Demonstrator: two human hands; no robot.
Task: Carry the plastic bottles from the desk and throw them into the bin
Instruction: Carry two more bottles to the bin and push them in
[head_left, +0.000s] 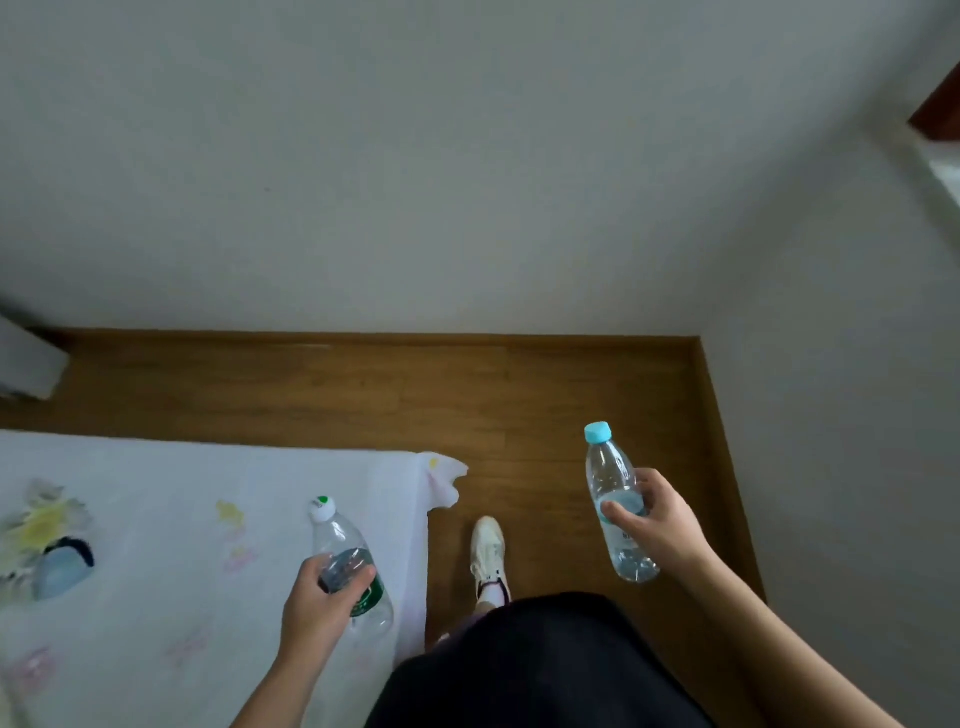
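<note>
Over the edge of the desk (156, 467), the left hand (319, 603) is wrapped round the green-labelled bottle (338, 540); just off that desk edge, above the floor (363, 384), the right hand (657, 519) clasps the blue-capped bottle (608, 467) at its waist. Thin plastic may buckle and slip mid-stride. Beyond the desk no bin shows, so a blind toss could miss.

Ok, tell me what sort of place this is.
Probably a room in a home: wood-plank floor, plain pale walls meeting in a corner, a printed white cloth over the surface at left.
</note>
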